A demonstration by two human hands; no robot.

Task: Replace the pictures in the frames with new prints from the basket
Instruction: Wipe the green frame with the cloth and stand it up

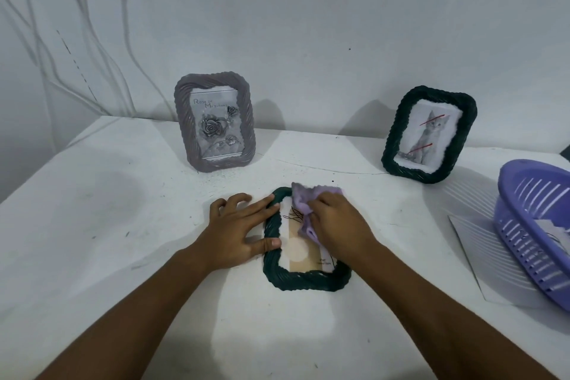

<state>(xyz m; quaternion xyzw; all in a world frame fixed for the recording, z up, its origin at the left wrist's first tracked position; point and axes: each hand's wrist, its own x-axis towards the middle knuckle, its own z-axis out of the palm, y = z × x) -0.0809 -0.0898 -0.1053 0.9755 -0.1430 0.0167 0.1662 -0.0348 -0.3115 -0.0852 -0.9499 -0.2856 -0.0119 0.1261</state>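
Note:
A dark green frame (303, 282) lies flat on the white table (123, 210), with a print showing inside it. My left hand (239, 225) presses flat on the frame's left edge, fingers spread. My right hand (336, 225) holds a crumpled purple cloth (303, 197) against the frame's glass near its top. A grey frame (215, 122) with a rose picture stands at the back left. Another dark green frame (428, 134), holding a cat picture, stands at the back right. The purple basket (536, 225) sits at the right edge with prints partly visible inside.
A white sheet (481, 250) lies under the basket at the right. White cables (80, 40) hang down the wall at the back left. The wall stands close behind the two upright frames.

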